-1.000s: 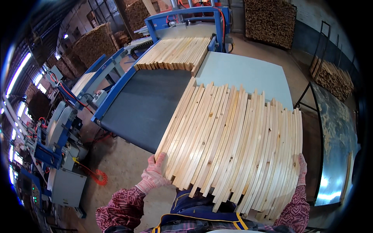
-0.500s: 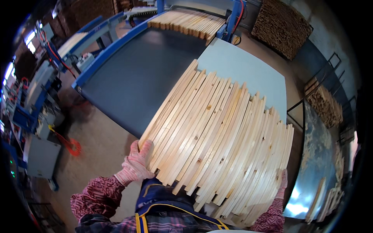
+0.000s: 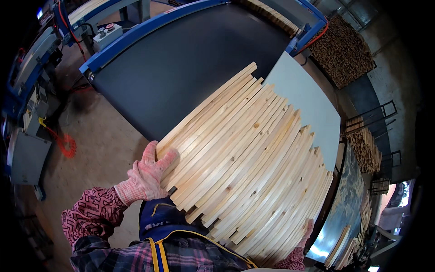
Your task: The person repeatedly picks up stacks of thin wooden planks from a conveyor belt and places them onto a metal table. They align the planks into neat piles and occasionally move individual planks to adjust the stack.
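Note:
A wide row of pale wooden strips [image 3: 244, 167], some with dark knots, lies side by side in front of me, its ends uneven. My left hand [image 3: 149, 174], in a pink-white knit glove, grips the near left end of the row, thumb over the top. At the right side, my gloved right hand [image 3: 308, 233] presses against the outermost strip; most of its fingers are hidden. Beneath the strips is a pale grey board [image 3: 308, 109]. Left of it lies a dark conveyor belt [image 3: 181, 72], with the far left strips reaching over its edge.
A blue frame [image 3: 149, 31] borders the belt, and more strips [image 3: 272, 16] sit at its far end. A control box [image 3: 108, 36] stands on the left. Stacked wood [image 3: 340, 54] is at far right, with a shiny metal-topped table [image 3: 337, 204] nearer. An orange coiled hose [image 3: 65, 145] hangs at left.
The row of strips has turned clockwise and shifted toward the belt, with both hands still at its sides. My view has also turned and moved.

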The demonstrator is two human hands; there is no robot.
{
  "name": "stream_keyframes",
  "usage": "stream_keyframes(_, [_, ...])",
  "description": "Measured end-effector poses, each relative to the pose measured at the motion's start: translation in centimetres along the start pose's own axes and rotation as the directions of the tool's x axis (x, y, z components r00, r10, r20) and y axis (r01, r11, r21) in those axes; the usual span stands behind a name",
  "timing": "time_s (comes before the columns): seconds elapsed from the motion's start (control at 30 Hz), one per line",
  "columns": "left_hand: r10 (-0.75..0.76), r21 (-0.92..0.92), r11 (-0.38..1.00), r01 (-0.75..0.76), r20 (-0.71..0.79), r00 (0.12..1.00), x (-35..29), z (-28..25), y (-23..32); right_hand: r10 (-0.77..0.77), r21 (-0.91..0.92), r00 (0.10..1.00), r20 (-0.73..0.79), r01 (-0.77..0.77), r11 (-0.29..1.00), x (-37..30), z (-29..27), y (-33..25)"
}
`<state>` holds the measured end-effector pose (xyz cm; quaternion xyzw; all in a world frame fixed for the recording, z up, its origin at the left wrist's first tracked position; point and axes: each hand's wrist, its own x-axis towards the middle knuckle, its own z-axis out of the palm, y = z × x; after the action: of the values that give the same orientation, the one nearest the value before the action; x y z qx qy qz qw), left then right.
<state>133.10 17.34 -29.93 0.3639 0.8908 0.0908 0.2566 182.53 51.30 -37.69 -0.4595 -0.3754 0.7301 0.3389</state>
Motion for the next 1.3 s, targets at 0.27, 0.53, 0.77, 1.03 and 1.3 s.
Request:
stream_keyframes(0.27, [-0.118, 0.007, 0.993, 0.121, -0.156, 0.981, -2.8, 1.1, 3.2, 0.073, 0.306, 0.946, 0.316, -0.175, 0.936, 0.3, 5.8, -1.3])
stream_keyframes(0.53, [-0.185, 0.031, 0.978, 0.204, -0.309, 0.933, -2.4, -1.3, 4.0, -0.341, 0.121, 0.919, 0.199, 0.322, 0.939, 12.4, 2.8, -7.5])
stream_keyframes(0.77, [-0.170, 0.173, 0.960, 0.221, -0.273, 0.947, -4.3, 1.5, 13.3, -0.216, -0.722, 0.976, 0.003, 0.151, 0.675, 15.0, -7.1, -9.9])
stream_keyframes(1.03, [0.173, 0.244, 0.970, 0.006, -0.705, 0.688, 12.5, -13.4, -7.2, -0.111, -0.909, 0.987, -0.112, -0.057, 0.412, 9.8, 7.5, -7.1])
stream_keyframes(1.3, [0.190, 0.520, 0.775, 0.359, -0.734, 0.653, 18.4, -12.0, -7.8, -0.072, -0.773, 0.974, -0.216, -0.125, 0.623, 13.4, 2.2, -3.5])
